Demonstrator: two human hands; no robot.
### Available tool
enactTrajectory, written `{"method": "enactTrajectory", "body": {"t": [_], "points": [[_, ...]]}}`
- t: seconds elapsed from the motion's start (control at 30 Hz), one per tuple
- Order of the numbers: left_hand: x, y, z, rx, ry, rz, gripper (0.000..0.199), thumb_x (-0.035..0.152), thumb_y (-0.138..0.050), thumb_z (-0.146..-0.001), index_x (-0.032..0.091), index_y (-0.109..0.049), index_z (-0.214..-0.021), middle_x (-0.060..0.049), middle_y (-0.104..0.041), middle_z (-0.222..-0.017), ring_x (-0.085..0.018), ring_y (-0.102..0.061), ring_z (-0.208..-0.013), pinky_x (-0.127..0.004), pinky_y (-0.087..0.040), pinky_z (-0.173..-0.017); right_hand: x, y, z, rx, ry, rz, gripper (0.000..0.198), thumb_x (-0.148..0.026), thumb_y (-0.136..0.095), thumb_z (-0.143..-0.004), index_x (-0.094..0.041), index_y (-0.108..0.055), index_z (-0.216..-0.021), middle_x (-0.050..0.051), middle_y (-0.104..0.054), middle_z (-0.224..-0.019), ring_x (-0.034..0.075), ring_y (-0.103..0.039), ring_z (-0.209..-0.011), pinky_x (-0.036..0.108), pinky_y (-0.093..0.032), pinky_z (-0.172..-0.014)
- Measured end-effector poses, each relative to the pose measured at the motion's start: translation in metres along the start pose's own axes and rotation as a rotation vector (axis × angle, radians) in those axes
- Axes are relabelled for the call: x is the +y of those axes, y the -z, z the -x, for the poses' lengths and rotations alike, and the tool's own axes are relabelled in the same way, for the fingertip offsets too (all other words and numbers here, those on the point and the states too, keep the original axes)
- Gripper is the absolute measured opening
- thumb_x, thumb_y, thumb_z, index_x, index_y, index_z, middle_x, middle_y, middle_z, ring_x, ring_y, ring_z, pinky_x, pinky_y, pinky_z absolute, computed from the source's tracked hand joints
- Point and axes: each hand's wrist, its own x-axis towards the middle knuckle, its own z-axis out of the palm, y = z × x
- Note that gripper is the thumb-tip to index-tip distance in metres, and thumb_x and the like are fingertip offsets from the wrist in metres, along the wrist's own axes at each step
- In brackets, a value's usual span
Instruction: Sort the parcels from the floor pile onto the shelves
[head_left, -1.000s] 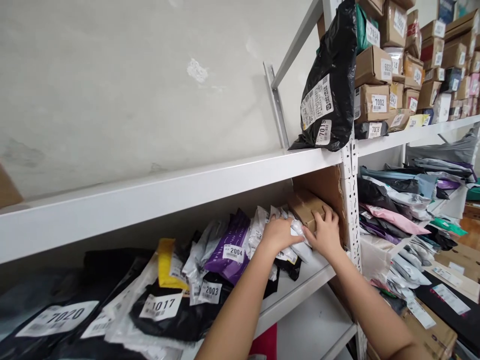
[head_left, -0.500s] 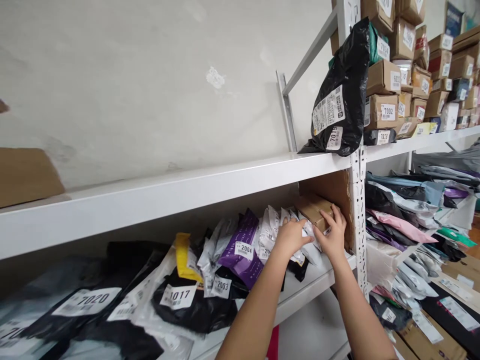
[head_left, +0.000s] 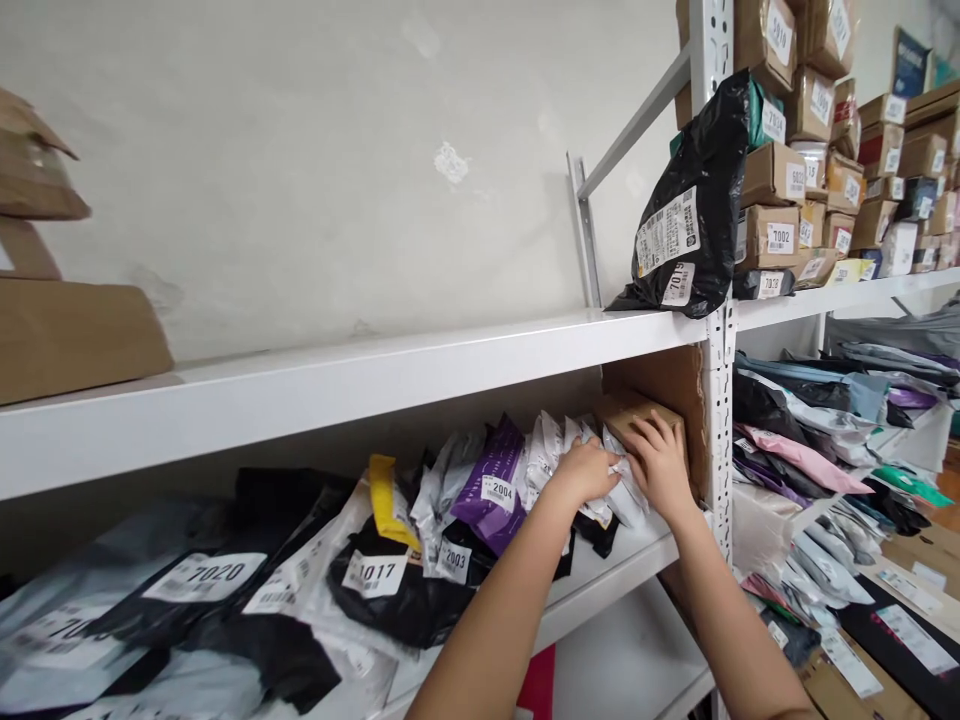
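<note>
On the lower shelf, my left hand (head_left: 589, 472) is closed over the tops of the white plastic mailers (head_left: 544, 450), its fingers partly hidden among them. Close by on the right, my right hand (head_left: 661, 468) lies with fingers spread against a brown cardboard box (head_left: 626, 408). Its thumb side is beside a white mailer (head_left: 626, 500) between the two hands. Left of the hands leans a purple mailer (head_left: 491, 480) labelled 2004. A black parcel with a white label (head_left: 596, 530) shows below my left hand.
Black and grey bags (head_left: 202, 580) fill the shelf's left part, with a yellow mailer (head_left: 390, 500) among them. The upper shelf's white edge (head_left: 375, 385) runs above my hands. A black bag (head_left: 694, 210) stands beside the upright post (head_left: 718, 420). Boxes and mailers crowd the shelves at right.
My right hand's fingers have flattened and spread further over the cardboard box. The left hand stays among the white mailers. The view has shifted slightly left.
</note>
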Motion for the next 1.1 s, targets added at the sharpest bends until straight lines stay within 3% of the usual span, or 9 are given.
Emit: {"method": "enactTrajectory", "body": {"t": [0.3, 0.43, 0.5, 0.57, 0.7, 0.77, 0.83, 0.93, 1.1], "points": [[0.005, 0.007, -0.007, -0.046, 0.086, 0.102, 0.035, 0.031, -0.057, -0.094, 0.023, -0.075, -0.123, -0.013, -0.061, -0.134, -0.031, -0.057, -0.129, -0.041, -0.041, -0.114, 0.016, 0.024, -0.008, -0.307, 0.153, 0.023, 0.023, -0.04, -0.068, -0.094, -0.024, -0.074, -0.109, 0.012, -0.062, -0.135, 0.036, -0.046, -0.131, 0.076, -0.013, -0.119], [0.012, -0.017, 0.043, 0.523, 0.136, 0.274, 0.035, 0.03, -0.057, -0.095, 0.018, -0.071, -0.125, -0.013, -0.054, -0.146, -0.027, -0.054, -0.134, -0.038, -0.042, -0.116, 0.023, 0.022, -0.008, -0.33, 0.132, -0.062, 0.018, -0.033, -0.067, -0.095, -0.025, -0.075, -0.108, 0.012, -0.06, -0.139, 0.036, -0.044, -0.135, 0.076, -0.01, -0.12], [0.023, -0.057, 0.093, 0.911, 0.161, 0.261, 0.033, 0.03, -0.046, -0.1, 0.019, -0.071, -0.12, -0.012, -0.063, -0.131, -0.025, -0.06, -0.126, -0.04, -0.048, -0.111, 0.023, 0.024, -0.007, -0.311, 0.141, -0.092, 0.02, -0.032, -0.063, -0.097, -0.025, -0.075, -0.111, 0.012, -0.057, -0.143, 0.037, -0.042, -0.138, 0.075, -0.011, -0.12], [0.036, -0.114, 0.152, 1.07, 0.259, 0.192, 0.028, 0.029, -0.047, -0.099, 0.02, -0.073, -0.102, -0.011, -0.069, -0.105, -0.026, -0.068, -0.104, -0.043, -0.056, -0.097, 0.023, 0.033, 0.001, -0.252, 0.157, -0.105, 0.026, -0.033, -0.057, -0.1, -0.026, -0.072, -0.119, 0.012, -0.054, -0.148, 0.036, -0.039, -0.143, 0.074, -0.013, -0.12], [0.053, -0.235, 0.26, 0.374, 0.417, 0.167, 0.035, 0.023, -0.048, -0.094, 0.018, -0.076, -0.113, -0.017, -0.071, -0.114, -0.031, -0.069, -0.11, -0.046, -0.057, -0.098, 0.021, 0.058, 0.06, -0.061, 0.067, -0.158, 0.032, -0.039, -0.046, -0.103, -0.023, -0.073, -0.107, 0.012, -0.07, -0.119, 0.029, -0.061, -0.119, 0.061, -0.037, -0.113], [0.051, -0.275, 0.289, 0.004, 0.425, 0.109, 0.054, 0.02, -0.063, -0.084, 0.019, -0.065, -0.138, -0.019, -0.06, -0.144, -0.038, -0.054, -0.137, -0.053, -0.046, -0.115, 0.012, 0.068, 0.113, -0.024, 0.006, -0.243, 0.042, -0.041, -0.043, -0.104, -0.022, -0.071, -0.08, 0.007, -0.068, -0.078, 0.022, -0.066, -0.08, 0.045, -0.053, -0.088], [0.042, -0.299, 0.298, -0.263, 0.361, 0.044, 0.087, 0.011, -0.074, -0.072, 0.029, -0.049, -0.153, -0.013, -0.041, -0.163, -0.042, -0.029, -0.152, -0.063, -0.027, -0.124, -0.005, 0.073, 0.179, -0.141, -0.063, -0.337, 0.053, -0.043, -0.041, -0.105, -0.022, -0.059, -0.061, 0.002, -0.054, -0.056, 0.017, -0.057, -0.057, 0.033, -0.049, -0.063], [0.023, -0.317, 0.284, -0.424, 0.24, 0.009, 0.09, -0.003, -0.067, -0.073, 0.041, -0.05, -0.15, -0.004, -0.034, -0.167, -0.04, -0.014, -0.155, -0.066, -0.013, -0.127, -0.039, 0.084, 0.29, -0.385, -0.312, -0.395, 0.059, -0.044, -0.043, -0.104, -0.021, -0.043, -0.05, -0.002, -0.043, -0.046, 0.012, -0.045, -0.042, 0.027, -0.036, -0.047], [0.001, -0.343, 0.262, -0.425, 0.214, 0.0, 0.062, -0.004, -0.052, -0.085, 0.037, -0.074, -0.125, -0.004, -0.052, -0.155, -0.041, -0.031, -0.15, -0.069, -0.023, -0.121, -0.089, 0.159, 0.459, -0.585, -0.807, -0.253, 0.065, -0.07, -0.043, -0.091, -0.024, -0.044, -0.044, 0.002, -0.048, -0.042, 0.022, -0.051, -0.036, 0.033, -0.036, -0.037]]}}
